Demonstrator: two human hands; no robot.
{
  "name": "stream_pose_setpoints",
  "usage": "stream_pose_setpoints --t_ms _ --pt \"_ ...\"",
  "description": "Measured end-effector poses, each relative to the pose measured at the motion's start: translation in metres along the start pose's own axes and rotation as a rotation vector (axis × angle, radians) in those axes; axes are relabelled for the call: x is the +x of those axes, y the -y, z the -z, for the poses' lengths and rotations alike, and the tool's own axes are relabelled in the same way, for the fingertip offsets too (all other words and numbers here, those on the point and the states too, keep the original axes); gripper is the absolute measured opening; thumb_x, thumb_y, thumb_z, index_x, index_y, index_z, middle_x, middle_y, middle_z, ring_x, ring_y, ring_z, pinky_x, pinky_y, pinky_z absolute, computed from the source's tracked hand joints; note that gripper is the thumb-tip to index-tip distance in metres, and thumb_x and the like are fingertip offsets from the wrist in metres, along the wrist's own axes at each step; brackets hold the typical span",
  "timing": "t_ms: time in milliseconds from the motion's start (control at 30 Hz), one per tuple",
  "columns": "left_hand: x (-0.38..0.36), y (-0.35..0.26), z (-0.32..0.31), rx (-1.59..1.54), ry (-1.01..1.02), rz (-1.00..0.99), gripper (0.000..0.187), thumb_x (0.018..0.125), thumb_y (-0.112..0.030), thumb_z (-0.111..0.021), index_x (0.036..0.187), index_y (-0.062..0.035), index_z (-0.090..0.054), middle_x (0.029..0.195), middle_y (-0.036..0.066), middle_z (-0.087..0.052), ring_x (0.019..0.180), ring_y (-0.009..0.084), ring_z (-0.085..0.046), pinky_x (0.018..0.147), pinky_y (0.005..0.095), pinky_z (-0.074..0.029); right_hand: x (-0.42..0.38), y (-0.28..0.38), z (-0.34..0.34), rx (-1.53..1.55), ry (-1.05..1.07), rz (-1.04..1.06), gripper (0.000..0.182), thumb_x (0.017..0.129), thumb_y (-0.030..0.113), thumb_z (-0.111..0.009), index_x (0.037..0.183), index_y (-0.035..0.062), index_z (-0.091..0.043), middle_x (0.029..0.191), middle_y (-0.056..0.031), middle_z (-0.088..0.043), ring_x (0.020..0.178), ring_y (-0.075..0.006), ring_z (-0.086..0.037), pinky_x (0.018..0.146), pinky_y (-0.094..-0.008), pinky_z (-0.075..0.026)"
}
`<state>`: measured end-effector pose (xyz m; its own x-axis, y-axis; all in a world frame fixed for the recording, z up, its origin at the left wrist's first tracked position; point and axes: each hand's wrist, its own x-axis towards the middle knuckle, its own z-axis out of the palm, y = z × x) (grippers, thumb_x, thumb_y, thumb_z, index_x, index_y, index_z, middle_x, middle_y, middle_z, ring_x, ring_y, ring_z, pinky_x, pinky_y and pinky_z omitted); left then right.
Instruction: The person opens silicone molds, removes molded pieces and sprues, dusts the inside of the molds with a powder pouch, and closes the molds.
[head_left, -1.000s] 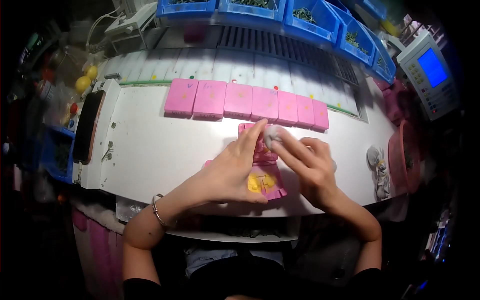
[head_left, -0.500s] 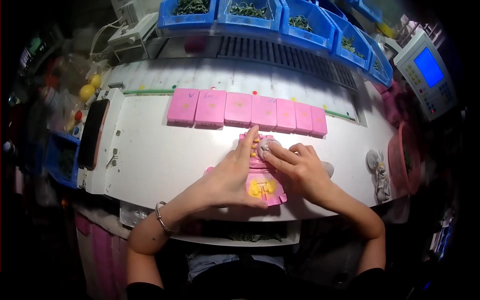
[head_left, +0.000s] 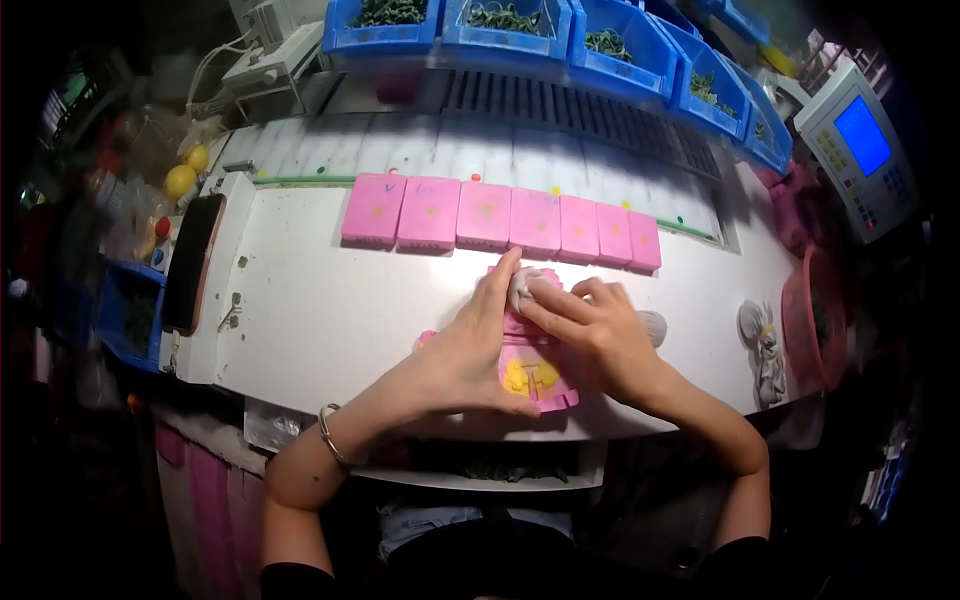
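A pink mould (head_left: 515,352) with yellow-coloured hollows lies on the white table in front of me, its two halves one above the other. Along its left side my left hand (head_left: 462,350) grips it, fingers by the upper half and thumb at the lower edge. My right hand (head_left: 600,335) pinches a greyish-white cloth wad (head_left: 522,290) and presses it on the upper half, covering most of that part. Yellow patches (head_left: 530,377) show on the lower half. Another greyish round piece (head_left: 653,327) peeks out behind my right hand.
A row of several pink blocks (head_left: 483,216) stands behind the mould. Blue bins (head_left: 510,40) line the back. A phone (head_left: 193,262) lies at left. At right are a tied cloth bundle (head_left: 768,360), a pink basket (head_left: 800,320) and a control panel (head_left: 860,150).
The cloth wad has shifted slightly left over the mould's upper half, covering yellow spots that showed before. My left hand keeps its hold. The whole view has shifted a little.
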<state>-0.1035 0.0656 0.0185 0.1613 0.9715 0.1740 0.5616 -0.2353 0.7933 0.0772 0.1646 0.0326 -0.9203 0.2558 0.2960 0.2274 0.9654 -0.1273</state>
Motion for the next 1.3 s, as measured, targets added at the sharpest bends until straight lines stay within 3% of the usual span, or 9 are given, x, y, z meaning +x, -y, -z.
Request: stream_pose_setpoints --t_ms 333,433,567,700,800,900,1033,1167,1300 --pt "-0.001 0.000 -0.003 0.079 0.055 -0.001 0.123 0.058 -0.040 -0.087 0.142 0.0080 -0.011 0.147 0.025 -0.016 0.137 0.0392 -0.024 0.112 0.0399 -0.028 -0.047 -0.015 0.019 0.068 0.014 -0.328 0.060 0.066 -0.010 -0.058 0.123 0.0101 -0.060 0.133 -0.0075 -0.054 0.090 -0.0301 -0.053 0.084 -0.0363 -0.042" --pt "0.019 0.005 0.019 -0.038 0.261 0.063 0.117 0.057 -0.041 -0.085 0.141 0.0099 -0.021 0.149 0.023 -0.015 0.133 0.0347 -0.033 0.107 0.0339 -0.034 -0.060 0.006 0.006 -0.260 -0.125 -0.226 0.042 0.070 -0.002 -0.059 0.112 0.0007 -0.063 0.123 -0.0104 -0.059 0.099 -0.0316 -0.055 0.083 -0.0401 -0.042" --pt "0.052 0.001 0.036 0.135 0.458 0.047 0.111 0.058 -0.043 -0.083 0.138 0.0108 -0.028 0.148 0.025 -0.023 0.131 0.0346 -0.038 0.105 0.0340 -0.036 -0.066 0.057 -0.014 0.006 -0.283 0.188 0.031 0.070 0.007 -0.064 0.100 -0.0033 -0.066 0.097 -0.0140 -0.063 0.081 -0.0260 -0.061 0.067 -0.0363 -0.049" --pt "0.060 -0.001 0.034 0.185 0.504 0.049 0.101 0.062 -0.042 -0.080 0.135 0.0120 -0.036 0.148 0.025 -0.025 0.129 0.0333 -0.040 0.103 0.0325 -0.038 -0.025 0.100 -0.032 0.161 -0.279 0.272 0.033 0.072 0.008 -0.061 0.103 -0.0042 -0.064 0.103 -0.0163 -0.062 0.084 -0.0249 -0.061 0.064 -0.0283 -0.049" --pt "0.055 -0.006 0.036 0.104 0.548 0.138 0.101 0.064 -0.041 -0.080 0.136 0.0117 -0.034 0.149 0.024 -0.023 0.131 0.0333 -0.038 0.104 0.0324 -0.038 0.008 0.109 -0.040 0.126 -0.140 0.110 0.042 0.073 0.012 -0.067 0.111 -0.0045 -0.060 0.114 -0.0203 -0.059 0.093 -0.0269 -0.059 0.071 -0.0319 -0.051" --pt "0.051 0.005 0.033 0.105 0.463 0.030 0.103 0.064 -0.042 -0.080 0.138 0.0112 -0.031 0.151 0.024 -0.020 0.132 0.0341 -0.037 0.105 0.0323 -0.037 -0.006 0.103 -0.052 0.087 -0.114 0.109 0.045 0.075 0.013 -0.067 0.115 -0.0041 -0.056 0.122 -0.0210 -0.054 0.102 -0.0280 -0.057 0.079 -0.0341 -0.050" --pt "0.040 0.016 0.038 0.067 0.430 0.063 0.105 0.063 -0.043 -0.082 0.141 0.0051 -0.030 0.152 0.023 -0.019 0.134 0.0340 -0.034 0.107 0.0337 -0.033 -0.057 0.067 -0.034 0.275 -0.159 0.112 0.020 0.075 0.011 -0.070 0.087 -0.0004 -0.058 0.102 -0.0145 -0.060 0.100 -0.0311 -0.060 0.090 -0.0442 -0.049" --pt "0.021 0.019 0.048 0.126 0.316 0.138 0.103 0.063 -0.039 -0.082 0.144 -0.0039 -0.030 0.154 0.016 -0.019 0.136 0.0313 -0.032 0.110 0.0360 -0.030 -0.081 0.029 -0.009 0.511 -0.183 -0.011 0.020 0.069 0.001 -0.072 0.079 0.0009 -0.054 0.094 -0.0143 -0.058 0.105 -0.0368 -0.059 0.092 -0.0495 -0.046" --pt "-0.007 0.017 0.041 0.153 0.101 0.015 0.097 0.065 -0.032 -0.079 0.143 0.0015 -0.031 0.153 0.019 -0.020 0.137 0.0339 -0.030 0.110 0.0378 -0.031 -0.086 0.032 0.003 0.306 -0.244 -0.161 0.037 0.067 0.007 -0.076 0.098 -0.0004 -0.056 0.109 -0.0180 -0.055 0.107 -0.0386 -0.054 0.089 -0.0454 -0.045"
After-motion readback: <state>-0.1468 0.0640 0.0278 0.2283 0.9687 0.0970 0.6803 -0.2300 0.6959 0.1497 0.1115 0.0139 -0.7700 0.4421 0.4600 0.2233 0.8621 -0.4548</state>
